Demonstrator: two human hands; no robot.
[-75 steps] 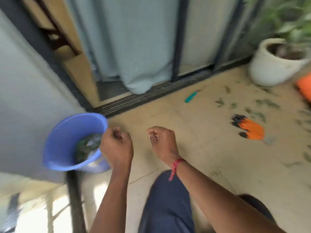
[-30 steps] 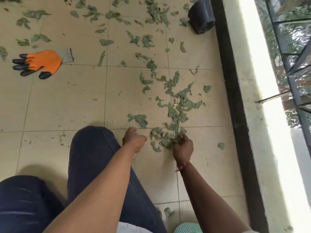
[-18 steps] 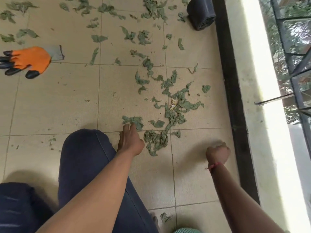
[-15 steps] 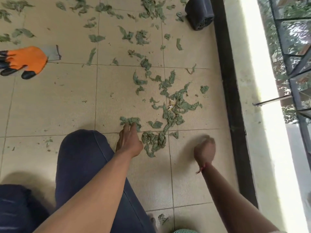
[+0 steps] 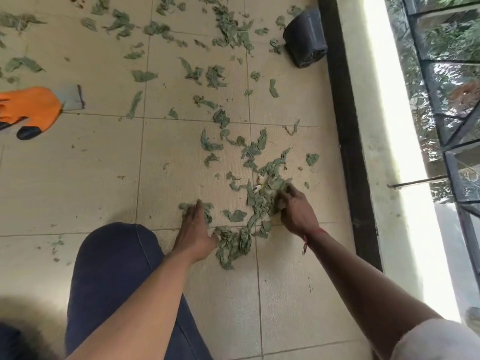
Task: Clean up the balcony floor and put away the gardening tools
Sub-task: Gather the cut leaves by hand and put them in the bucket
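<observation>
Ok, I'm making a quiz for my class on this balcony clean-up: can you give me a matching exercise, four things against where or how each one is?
1 orange glove
2 black pot
3 left hand
4 right hand

A on its side beside the dark kerb
B fingers curled round leaves
C lying flat at the picture's left edge
D fingers straight, resting on leaves

Pairs: 1-C, 2-A, 3-D, 4-B

We see dull grey-green leaf scraps (image 5: 235, 241), a beige floor (image 5: 78, 178) in a grid of thin dark grout lines, an orange glove (image 5: 33, 105) with black tips and grey cuff, a dark grey pot (image 5: 306, 37), navy trousers (image 5: 111, 268), a red wrist thread (image 5: 315, 233)
</observation>
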